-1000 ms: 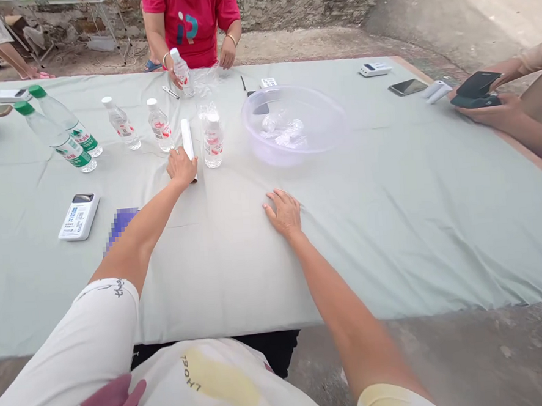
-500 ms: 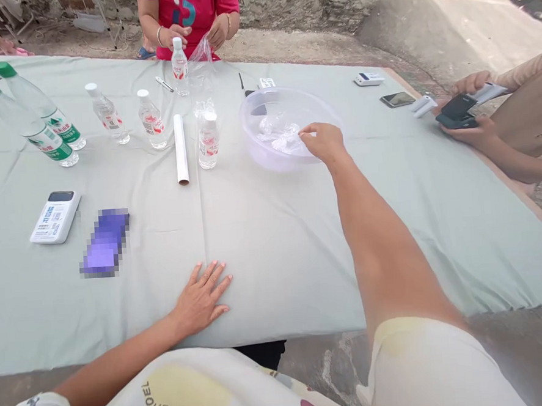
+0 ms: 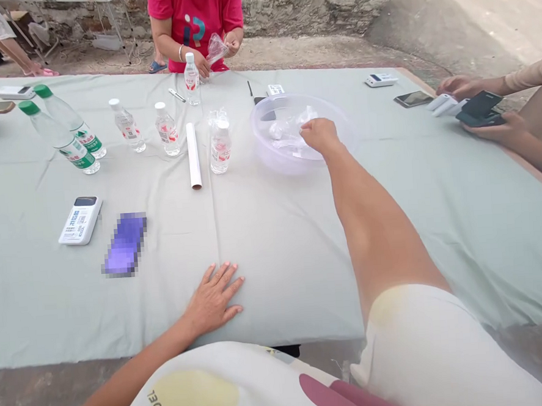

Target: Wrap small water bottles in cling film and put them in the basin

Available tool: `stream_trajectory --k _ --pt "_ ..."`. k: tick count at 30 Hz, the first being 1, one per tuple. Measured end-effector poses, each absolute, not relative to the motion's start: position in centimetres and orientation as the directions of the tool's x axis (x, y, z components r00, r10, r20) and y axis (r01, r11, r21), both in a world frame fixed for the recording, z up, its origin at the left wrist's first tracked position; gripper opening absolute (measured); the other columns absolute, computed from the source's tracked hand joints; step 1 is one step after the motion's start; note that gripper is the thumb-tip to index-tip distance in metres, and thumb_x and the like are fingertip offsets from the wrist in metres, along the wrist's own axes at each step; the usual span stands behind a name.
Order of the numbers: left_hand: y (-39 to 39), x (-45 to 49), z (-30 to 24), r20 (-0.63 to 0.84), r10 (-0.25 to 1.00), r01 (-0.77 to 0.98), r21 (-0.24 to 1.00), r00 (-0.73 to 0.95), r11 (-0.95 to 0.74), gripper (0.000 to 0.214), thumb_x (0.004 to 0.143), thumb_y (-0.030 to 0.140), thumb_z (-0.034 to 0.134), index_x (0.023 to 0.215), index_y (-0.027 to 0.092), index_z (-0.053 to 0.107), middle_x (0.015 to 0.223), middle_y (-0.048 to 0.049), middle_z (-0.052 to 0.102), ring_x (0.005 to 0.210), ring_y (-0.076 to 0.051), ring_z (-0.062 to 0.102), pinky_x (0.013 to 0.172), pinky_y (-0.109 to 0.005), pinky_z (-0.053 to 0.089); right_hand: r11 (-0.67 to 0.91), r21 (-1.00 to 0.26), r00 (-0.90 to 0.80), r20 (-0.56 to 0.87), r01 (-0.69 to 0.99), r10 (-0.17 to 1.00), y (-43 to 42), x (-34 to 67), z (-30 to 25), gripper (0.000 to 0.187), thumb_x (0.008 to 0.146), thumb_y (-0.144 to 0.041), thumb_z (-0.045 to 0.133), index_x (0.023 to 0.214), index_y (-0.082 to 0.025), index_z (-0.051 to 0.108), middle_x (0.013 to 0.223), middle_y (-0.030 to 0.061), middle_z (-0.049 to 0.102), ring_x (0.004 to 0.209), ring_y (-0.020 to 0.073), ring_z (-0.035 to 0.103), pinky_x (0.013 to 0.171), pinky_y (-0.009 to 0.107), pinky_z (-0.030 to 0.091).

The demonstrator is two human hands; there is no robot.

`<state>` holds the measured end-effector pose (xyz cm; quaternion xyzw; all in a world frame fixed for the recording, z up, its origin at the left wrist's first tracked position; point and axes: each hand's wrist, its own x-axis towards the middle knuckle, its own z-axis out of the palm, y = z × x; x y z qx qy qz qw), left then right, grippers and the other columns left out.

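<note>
My right hand (image 3: 322,137) reaches over the near right rim of a pale purple translucent basin (image 3: 268,151). Its fingers are closed in a pinch on crumpled clear plastic film (image 3: 310,112), part of which sticks up just past the knuckles. More of the crumpled film lies in the basin; the fingertips are partly hidden. My left hand (image 3: 216,298) rests palm down on the cloth-covered table (image 3: 283,245) near its front edge, fingers spread, holding nothing. Nearest to it is a phone with a blurred purple screen (image 3: 125,244).
A white roll (image 3: 194,155) lies beside several small water bottles (image 3: 167,129). Two green-capped bottles (image 3: 70,145) and a white power bank (image 3: 81,221) are at left. Across the table, a person in a pink shirt (image 3: 196,27) handles clear plastic. At right, another person's hands hold a dark device (image 3: 481,109).
My view has shifted slightly, so the table items sit further right and lower. A piece of film now stands up by my right hand. The person opposite has lifted their clear plastic.
</note>
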<state>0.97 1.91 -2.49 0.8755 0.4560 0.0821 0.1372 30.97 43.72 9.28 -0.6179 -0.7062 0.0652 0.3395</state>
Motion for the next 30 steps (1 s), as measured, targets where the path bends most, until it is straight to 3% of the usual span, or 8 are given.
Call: stream_trajectory --k 4,7,9,12,15,20,22,30 --pt "2.6 0.3 -1.6 -0.009 0.853 0.69 0.592 0.521 -0.416 0.056 0.095 0.046 0.056 0.146 0.022 0.053 0.161 -0.014 0.039 0.152 -0.032 0.032 0.125 -0.059 0.02 0.386 -0.462 -0.133 0.49 0.799 0.861 35.3 28.7 12.6 0.033 0.095 -0.039 0.051 0.118 -0.021 0.067 0.132 0.0122 0.064 0.128 0.028 0.056 0.108 0.049 0.048" --pt "4.3 -0.3 0.5 -0.086 0.944 0.447 0.892 0.319 -0.07 0.051 0.094 0.045 0.055 0.14 0.023 0.057 0.149 -0.013 0.055 0.14 -0.029 0.05 0.119 -0.052 0.037 0.546 -0.497 -0.27 0.522 0.674 0.809 24.6 25.4 12.5 0.029 0.096 -0.042 0.051 0.111 -0.026 0.071 0.118 0.0066 0.072 0.12 0.0258 0.063 0.106 0.047 0.051" --pt "5.6 -0.5 2.3 -0.159 0.978 0.179 0.975 0.132 0.134 0.052 0.091 0.05 0.058 0.134 0.023 0.059 0.137 -0.014 0.063 0.128 -0.029 0.06 0.109 -0.047 0.048 0.602 -0.546 -0.329 0.519 0.583 0.789 18.1 23.1 11.3 0.023 0.096 -0.04 0.053 0.104 -0.029 0.073 0.109 0.0033 0.075 0.11 0.0238 0.069 0.101 0.044 0.054" --pt "7.1 -0.3 4.7 -0.184 0.978 -0.146 0.97 0.096 0.197 0.064 0.082 0.054 0.069 0.137 0.026 0.054 0.138 -0.0117 0.062 0.127 -0.026 0.06 0.1 -0.042 0.053 0.592 -0.634 -0.363 0.467 0.498 0.806 11.4 20.3 8.9 0.019 0.094 -0.037 0.056 0.096 -0.031 0.074 0.101 0.002 0.077 0.102 0.0234 0.071 0.094 0.044 0.057" --pt "7.0 0.3 5.9 -0.22 0.964 -0.276 0.927 0.146 0.253 0.047 0.08 0.053 0.072 0.117 0.024 0.064 0.125 -0.0084 0.067 0.117 -0.023 0.063 0.092 -0.036 0.055 0.52 -0.722 -0.336 0.401 0.457 0.852 7.6 18.5 6.6 0.016 0.093 -0.037 0.058 0.089 -0.031 0.072 0.095 0.0021 0.077 0.099 0.0239 0.071 0.093 0.046 0.057" --pt "5.4 1.1 5.6 -0.284 0.959 -0.247 0.929 0.003 0.276 0.034 0.077 0.045 0.072 0.103 0.024 0.066 0.104 -0.0025 0.07 0.093 -0.016 0.066 0.077 -0.027 0.052 0.151 -0.958 -0.026 0.15 0.242 0.988 5.1 17.6 4.5 0.028 0.088 -0.052 0.064 0.097 -0.026 0.064 0.104 0.0055 0.074 0.104 0.023 0.07 0.095 0.044 0.056" --pt "4.9 1.3 5.3 -0.26 0.965 -0.196 0.948 -0.03 0.25 0.033 0.076 0.043 0.072 0.102 0.024 0.068 0.099 -0.0017 0.07 0.085 -0.014 0.064 0.071 -0.025 0.049 0.029 -0.987 -0.018 0.027 0.161 0.999 4.9 17.3 4.3 0.04 0.082 -0.058 0.069 0.104 -0.024 0.064 0.113 0.0069 0.072 0.11 0.0242 0.068 0.096 0.044 0.055" --pt "3.5 -0.6 6.1 -0.254 0.966 -0.09 0.964 -0.056 0.248 0.017 0.073 0.034 0.075 0.085 0.021 0.072 0.077 -0.0003 0.067 0.064 -0.011 0.053 0.06 -0.025 0.042 -0.117 -0.981 -0.016 -0.116 -0.152 0.993 6.3 18.0 5.7 0.026 0.08 -0.048 0.073 0.08 -0.023 0.066 0.084 -0.0013 0.071 0.082 0.015 0.068 0.083 0.037 0.061"
